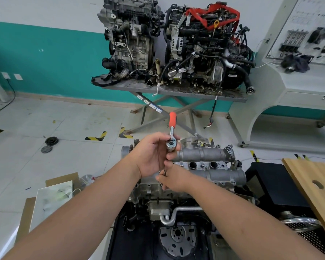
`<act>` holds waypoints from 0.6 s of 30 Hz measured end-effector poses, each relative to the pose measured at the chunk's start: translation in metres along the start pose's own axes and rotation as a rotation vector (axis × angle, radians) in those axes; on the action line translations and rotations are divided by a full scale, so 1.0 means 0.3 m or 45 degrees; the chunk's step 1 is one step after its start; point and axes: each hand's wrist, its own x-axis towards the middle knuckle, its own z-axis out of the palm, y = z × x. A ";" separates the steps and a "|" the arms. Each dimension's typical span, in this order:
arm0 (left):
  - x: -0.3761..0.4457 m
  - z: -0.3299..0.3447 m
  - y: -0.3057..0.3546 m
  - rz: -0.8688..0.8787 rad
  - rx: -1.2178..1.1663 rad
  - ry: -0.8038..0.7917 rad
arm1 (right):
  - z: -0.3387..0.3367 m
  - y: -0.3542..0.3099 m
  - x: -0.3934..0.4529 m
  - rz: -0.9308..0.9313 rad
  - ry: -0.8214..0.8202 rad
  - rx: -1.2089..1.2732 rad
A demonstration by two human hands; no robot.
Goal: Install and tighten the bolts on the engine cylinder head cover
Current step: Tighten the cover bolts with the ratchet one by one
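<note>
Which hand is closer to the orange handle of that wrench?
The left. The left hand grips the wrench's metal head, just below the orange handle. The right hand sits lower still, under the left hand, over the engine.

Grey folding table [176,91] bearing two engines [204,44], tiled floor [64,128] with pulley discs [49,144]

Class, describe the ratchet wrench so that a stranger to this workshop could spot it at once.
Start at the grey engine in the foreground, below the table carrying two other engines. Above its cover, the left hand grips a chrome ratchet wrench by its head. Its orange handle, pointing upward, is unique here.
</note>
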 end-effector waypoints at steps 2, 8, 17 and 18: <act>0.004 0.003 0.005 -0.023 -0.009 0.024 | -0.002 -0.005 -0.001 0.023 -0.001 0.006; 0.011 0.022 0.043 -0.088 0.099 0.103 | -0.008 -0.011 0.003 0.087 -0.012 -0.048; 0.023 0.091 0.106 -0.046 0.923 0.443 | -0.007 -0.025 -0.001 0.114 -0.114 0.059; 0.019 0.102 0.112 0.002 1.231 0.464 | -0.005 -0.026 -0.001 0.114 -0.118 0.076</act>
